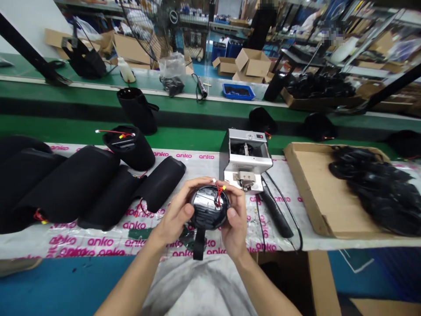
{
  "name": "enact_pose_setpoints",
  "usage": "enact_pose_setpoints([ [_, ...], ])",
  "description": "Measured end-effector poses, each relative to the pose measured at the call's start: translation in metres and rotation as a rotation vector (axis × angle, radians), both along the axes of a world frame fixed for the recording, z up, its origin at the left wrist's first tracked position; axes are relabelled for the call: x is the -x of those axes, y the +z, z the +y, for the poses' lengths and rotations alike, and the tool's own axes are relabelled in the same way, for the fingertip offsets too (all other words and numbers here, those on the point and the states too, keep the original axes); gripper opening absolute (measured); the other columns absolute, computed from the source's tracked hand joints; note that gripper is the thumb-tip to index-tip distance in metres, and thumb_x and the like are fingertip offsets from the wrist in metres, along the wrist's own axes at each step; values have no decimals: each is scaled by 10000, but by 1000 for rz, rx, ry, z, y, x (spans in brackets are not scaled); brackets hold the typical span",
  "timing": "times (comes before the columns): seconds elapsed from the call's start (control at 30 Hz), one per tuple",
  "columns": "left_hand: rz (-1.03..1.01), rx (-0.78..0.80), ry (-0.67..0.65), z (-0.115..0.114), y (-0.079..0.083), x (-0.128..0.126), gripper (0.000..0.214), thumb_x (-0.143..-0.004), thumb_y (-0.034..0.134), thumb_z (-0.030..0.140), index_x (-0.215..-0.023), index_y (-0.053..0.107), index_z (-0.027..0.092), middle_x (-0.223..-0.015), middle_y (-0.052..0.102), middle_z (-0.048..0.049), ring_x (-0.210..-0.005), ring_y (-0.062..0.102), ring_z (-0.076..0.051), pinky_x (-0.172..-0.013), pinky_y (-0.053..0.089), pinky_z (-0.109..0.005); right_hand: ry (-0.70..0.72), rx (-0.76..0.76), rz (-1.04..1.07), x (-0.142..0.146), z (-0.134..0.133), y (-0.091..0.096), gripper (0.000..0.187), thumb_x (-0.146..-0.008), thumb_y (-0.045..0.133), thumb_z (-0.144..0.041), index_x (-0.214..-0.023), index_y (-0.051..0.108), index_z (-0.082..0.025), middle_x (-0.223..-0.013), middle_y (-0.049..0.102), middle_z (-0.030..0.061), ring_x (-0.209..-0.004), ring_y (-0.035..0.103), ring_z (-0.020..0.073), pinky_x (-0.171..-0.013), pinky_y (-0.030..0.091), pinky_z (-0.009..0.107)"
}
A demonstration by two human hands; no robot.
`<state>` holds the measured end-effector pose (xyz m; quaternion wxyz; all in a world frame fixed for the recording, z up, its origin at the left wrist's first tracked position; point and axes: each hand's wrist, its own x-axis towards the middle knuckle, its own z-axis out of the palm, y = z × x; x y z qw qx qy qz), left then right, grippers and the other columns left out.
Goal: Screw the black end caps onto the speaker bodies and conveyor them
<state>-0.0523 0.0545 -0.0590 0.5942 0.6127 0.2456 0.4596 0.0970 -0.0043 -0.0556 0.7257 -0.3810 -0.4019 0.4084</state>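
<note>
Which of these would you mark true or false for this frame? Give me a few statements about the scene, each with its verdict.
1. The right hand and left hand both hold a round black part with red wires. True.
2. The electric screwdriver stands upright in a holder. False: it lies on the anko-printed sheet, right of the metal screw feeder.
3. The cardboard tray holds a pile of black parts. True.
4. The blue tray sits beside the hands. False: it is far off, beyond the green conveyor belt.
</note>
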Motion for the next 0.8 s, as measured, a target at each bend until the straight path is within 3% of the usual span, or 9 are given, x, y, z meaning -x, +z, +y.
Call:
enact_pose_setpoints([
  [0.17, 25, -59, 173, -12, -18, -10, 870, -1016, 387, 897, -1499, 662, 227, -1497, 711, -164, -1381, 692, -365, -1192, 548, -464, -46, -20, -18, -1, 4, -1, 315, -1086, 685, -514, -1306, 726, -293, -1347, 716, 52, -1298, 673, 245, -1142, 554, 381],
  [0.27, 93, -116, 103, -10, -22, -2, 1015, -868, 586, 949, -1609, 587, 255, -1626, 639, -166, -1494, 629, -397, -1286, 493, -488, -46, 14, -46, -11, 3, 0, 279, -1089, 708, -483, -1281, 785, -296, -1318, 746, 44, -1270, 694, 234, -1149, 548, 356],
  [0.33, 206, -157, 28, -7, -20, 13, 1111, -771, 808, 847, -1683, 523, 280, -1695, 587, -165, -1556, 582, -420, -1334, 453, -507, -6, 55, -67, -20, 1, 2, 265, -1071, 753, -445, -1279, 818, -294, -1300, 773, 40, -1235, 724, 227, -1115, 567, 325],
  [0.4, 318, -223, 0, -2, -16, 28, 1093, -763, 950, 654, -1702, 507, 314, -1696, 593, -151, -1554, 593, -415, -1330, 467, -512, 38, 92, -78, -27, -3, 3, 263, -1065, 775, -427, -1294, 832, -309, -1298, 792, 30, -1214, 747, 218, -1081, 585, 301],
  [0.53, 346, -341, 17, 5, -7, 41, 999, -770, 1013, 481, -1656, 574, 343, -1633, 663, -128, -1499, 657, -381, -1307, 504, -488, 71, 136, -85, -31, -10, 1, 256, -1102, 738, -426, -1331, 827, -353, -1361, 787, 3, -1269, 738, 196, -1109, 572, 275],
  [0.7, 254, -313, -14, 8, -3, 34, 961, -758, 1038, 421, -1619, 615, 354, -1614, 683, -111, -1486, 674, -335, -1314, 494, -418, 81, 146, -93, -29, -18, -3, 307, -1140, 674, -443, -1424, 777, -384, -1492, 728, 6, -1403, 684, 233, -1230, 532, 370],
  [0.8, 253, -283, -22, 6, 3, 35, 965, -751, 1053, 380, -1609, 611, 359, -1626, 670, -113, -1504, 655, -335, -1324, 474, -427, 78, 135, -120, -27, -21, 0, 347, -1144, 663, -469, -1468, 749, -381, -1551, 689, 5, -1472, 635, 227, -1279, 494, 357],
])
